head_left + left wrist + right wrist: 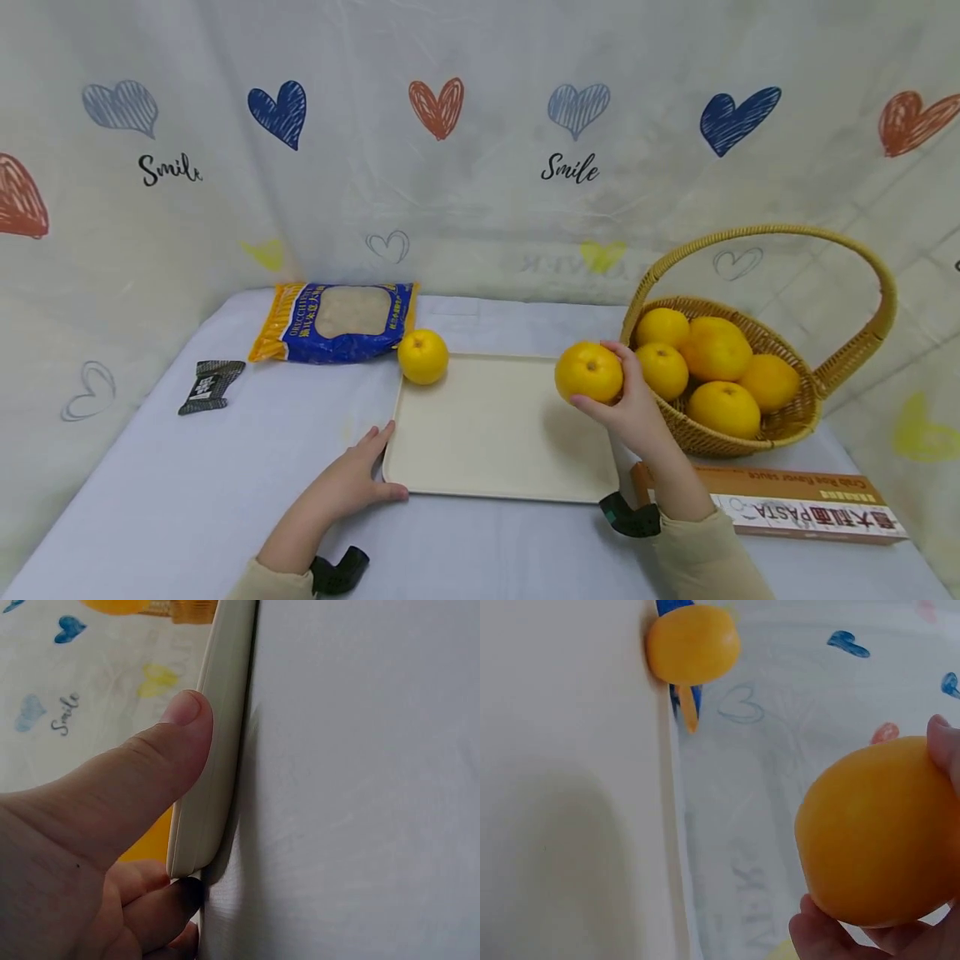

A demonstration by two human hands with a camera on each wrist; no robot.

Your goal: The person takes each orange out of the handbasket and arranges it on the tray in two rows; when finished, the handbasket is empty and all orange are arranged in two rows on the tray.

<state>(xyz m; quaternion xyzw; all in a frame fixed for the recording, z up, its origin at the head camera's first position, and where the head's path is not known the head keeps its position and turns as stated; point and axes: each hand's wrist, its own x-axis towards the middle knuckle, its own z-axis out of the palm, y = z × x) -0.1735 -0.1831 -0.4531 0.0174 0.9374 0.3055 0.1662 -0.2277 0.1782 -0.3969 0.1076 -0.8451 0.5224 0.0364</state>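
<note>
A backdrop (480, 208) with printed hearts hangs behind the white worktop (180, 500). On the right stands the basket (697, 437), handle up; the tray (480, 433) lies flat at centre. The bag (352, 312) lies beyond the tray's far left corner, and the box (817, 504) in front of the basket.

The right hand (633, 400) reaches forward and leans left, raised above the tray's right edge. The left hand (356, 479) is low at the tray's near left corner, thumb spread against the near side, other fingers extended along the left side; whether their tips go beneath it is hard to tell.

The right fingers grip an orange (588, 372), thumb on its near side, the others round its right; it hangs over the tray, casting a shadow there. Another orange (423, 357) sits at the tray's far left corner, beside the bag. Five oranges (716, 348) show in the basket. The sachet (210, 387) lies far left.
</note>
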